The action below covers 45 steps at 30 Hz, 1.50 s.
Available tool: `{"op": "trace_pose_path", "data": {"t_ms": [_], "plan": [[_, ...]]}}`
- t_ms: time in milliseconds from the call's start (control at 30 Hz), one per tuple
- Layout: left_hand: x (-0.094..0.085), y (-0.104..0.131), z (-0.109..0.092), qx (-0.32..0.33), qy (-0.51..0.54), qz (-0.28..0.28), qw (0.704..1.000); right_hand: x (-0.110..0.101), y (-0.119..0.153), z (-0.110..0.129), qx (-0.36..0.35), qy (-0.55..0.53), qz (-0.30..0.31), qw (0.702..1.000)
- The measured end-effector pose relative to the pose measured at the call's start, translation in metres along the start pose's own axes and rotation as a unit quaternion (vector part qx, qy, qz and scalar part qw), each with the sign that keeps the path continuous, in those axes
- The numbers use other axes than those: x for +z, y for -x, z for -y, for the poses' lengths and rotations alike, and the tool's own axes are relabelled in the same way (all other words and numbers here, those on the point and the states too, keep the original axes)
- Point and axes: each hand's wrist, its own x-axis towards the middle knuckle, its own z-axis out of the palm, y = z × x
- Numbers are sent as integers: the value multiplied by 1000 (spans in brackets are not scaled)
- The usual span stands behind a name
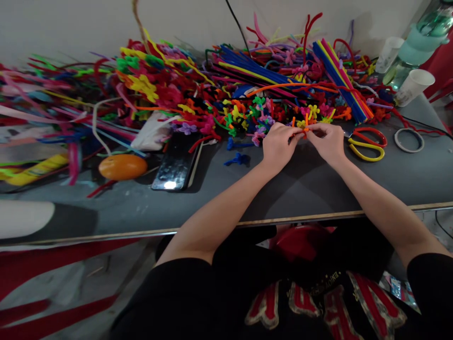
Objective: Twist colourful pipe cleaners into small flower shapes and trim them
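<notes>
An orange pipe cleaner is pinched between my two hands above the grey table, with short ends sticking up. My left hand grips it from the left, fingertips closed. From the other side my right hand holds it too, thumb and fingers pressed together. Just left of my left hand lie small blue pipe-cleaner pieces. Behind my hands are many small pipe-cleaner flowers in several colours. Scissors with red and yellow handles rest right of my right hand.
A heap of pipe cleaners fills the back along the wall. At left are a phone and an orange oval object. A tape roll, paper cups and a green bottle stand at right.
</notes>
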Motion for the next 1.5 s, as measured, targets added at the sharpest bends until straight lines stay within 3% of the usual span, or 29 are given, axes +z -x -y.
{"op": "trace_pose_path", "data": {"t_ms": [467, 733, 833, 1000, 1167, 1300, 1400, 1500], "plan": [[3, 0, -2, -18, 16, 17, 1000, -2, 0, 2, -10, 25, 19, 999], [3, -2, -3, -93, 64, 44, 993, -2, 2, 6, -15, 59, 25, 998], [3, -5, -5, -144, 157, 67, 975, -3, 2, 7, -15, 63, 24, 998], [5, -6, -8, -250, 325, 82, 908, -4, 1, 6, 2, 28, 25, 999], [11, -4, -11, -303, 384, 61, 870, 2, -4, -8, 28, -62, 14, 998], [13, -2, -9, -231, 359, 57, 902, 6, -6, -16, 50, -118, 34, 991], [10, -1, -8, -165, 290, 50, 941, 7, -5, -13, 48, -136, 48, 988], [6, -1, -7, -139, 220, 20, 965, 6, -4, -7, 54, -146, 38, 987]]}}
